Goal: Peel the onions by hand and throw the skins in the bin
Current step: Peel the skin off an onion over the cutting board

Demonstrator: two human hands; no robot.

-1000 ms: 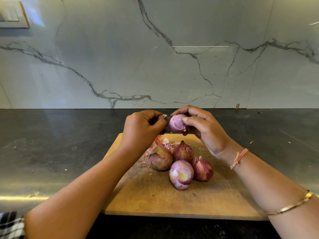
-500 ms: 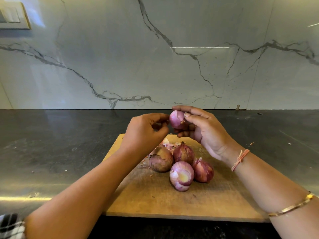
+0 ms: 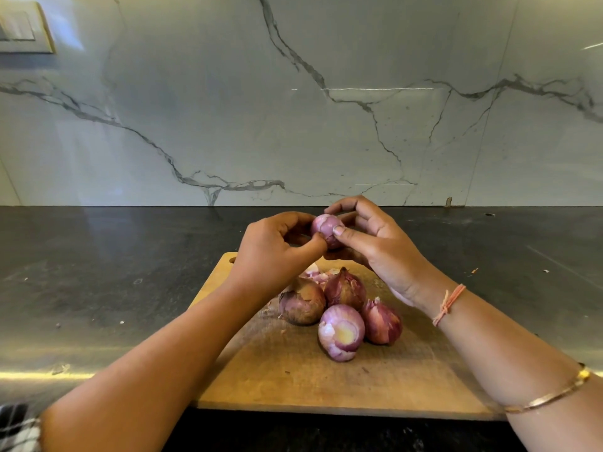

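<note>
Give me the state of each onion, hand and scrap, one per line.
held onion: mostly peeled, up above the cutting board.
left hand: pinches the held onion.
right hand: grips the held onion.
front onion: peeled, on the board.
brown onion: unpeeled.
back onion: unpeeled.
right onion: skin mostly on.
skin scraps: loose on the board.

Worn wooden cutting board [image 3: 293,386], glossy veined marble backsplash [image 3: 228,125], dark matt stone counter [image 3: 98,272], papery onion skins [image 3: 315,275]
</note>
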